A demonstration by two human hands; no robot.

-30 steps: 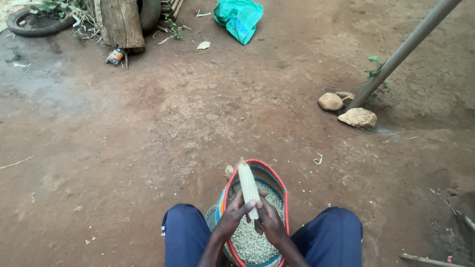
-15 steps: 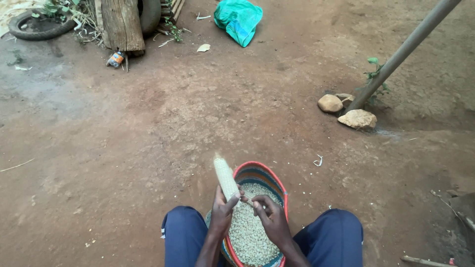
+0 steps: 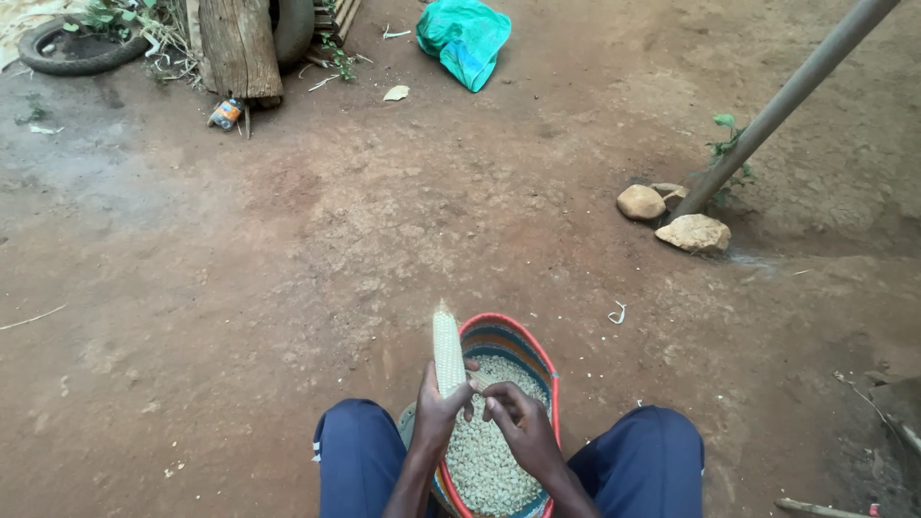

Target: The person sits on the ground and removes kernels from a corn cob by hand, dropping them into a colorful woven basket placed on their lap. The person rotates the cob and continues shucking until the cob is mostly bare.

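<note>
Far left at the top, an old tyre (image 3: pixel 75 48) lies on the red dirt ground (image 3: pixel 240 288), with a wooden post (image 3: pixel 235 43) and a small crushed can (image 3: pixel 225 112) just beside it. Lower down, between the person's blue-trousered knees (image 3: pixel 360 460), the left hand (image 3: pixel 439 408) is wrapped around the lower part of a pale maize cob (image 3: pixel 447 347), which stands nearly upright with its tip pointing away, above the left rim of a woven basket (image 3: pixel 537 360) filled with loose maize kernels (image 3: pixel 484 451). The right hand (image 3: pixel 523 427) hovers over the kernels, its fingers curled and its fingertips at the cob's base; it seems to pinch at the kernels there, though the grip is too small to tell. A green plastic bag (image 3: pixel 465 38) lies at the top. Farther right, two stones (image 3: pixel 672 219) sit at the foot of a leaning pole (image 3: pixel 787 96).
</note>
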